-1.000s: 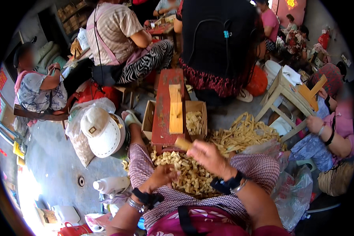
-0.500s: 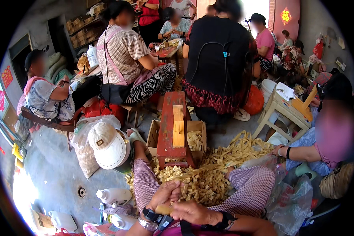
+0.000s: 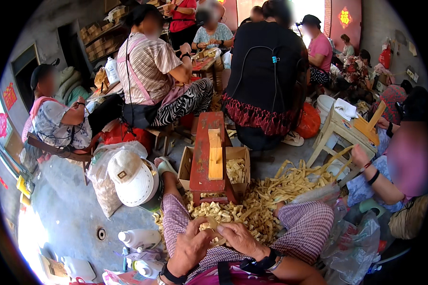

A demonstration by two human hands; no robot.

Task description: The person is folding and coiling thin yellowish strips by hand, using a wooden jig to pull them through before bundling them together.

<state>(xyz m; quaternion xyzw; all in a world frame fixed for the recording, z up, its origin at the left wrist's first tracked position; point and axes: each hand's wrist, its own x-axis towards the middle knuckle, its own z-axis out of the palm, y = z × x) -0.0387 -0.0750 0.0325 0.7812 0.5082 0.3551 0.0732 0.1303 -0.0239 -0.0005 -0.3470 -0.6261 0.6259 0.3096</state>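
In front of my lap I hold a short tan strip [image 3: 212, 222], which looks curved or folded. My left hand [image 3: 194, 241] pinches it from one side and my right hand [image 3: 241, 239] from the other, thumbs and fingers closed on it. Under and beyond my hands, between my legs, lies a heap of small folded yellowish pieces [image 3: 252, 221]. Longer flat strips [image 3: 295, 183] of similar colour spread out to the right of the heap. What they are made of I cannot tell.
Ahead stands a red wooden bench [image 3: 205, 164] with a yellow wooden block [image 3: 215, 156] on it; a cardboard box [image 3: 185, 168] is underneath. At left are a white hat [image 3: 123, 166] and white bottles [image 3: 140, 238]. A co-worker's hand [image 3: 361, 156] at right pulls a strip.
My hands have come closer together at the strip and lifted slightly, the right one moving to the right. The co-worker at right has raised a hand with a long strip.
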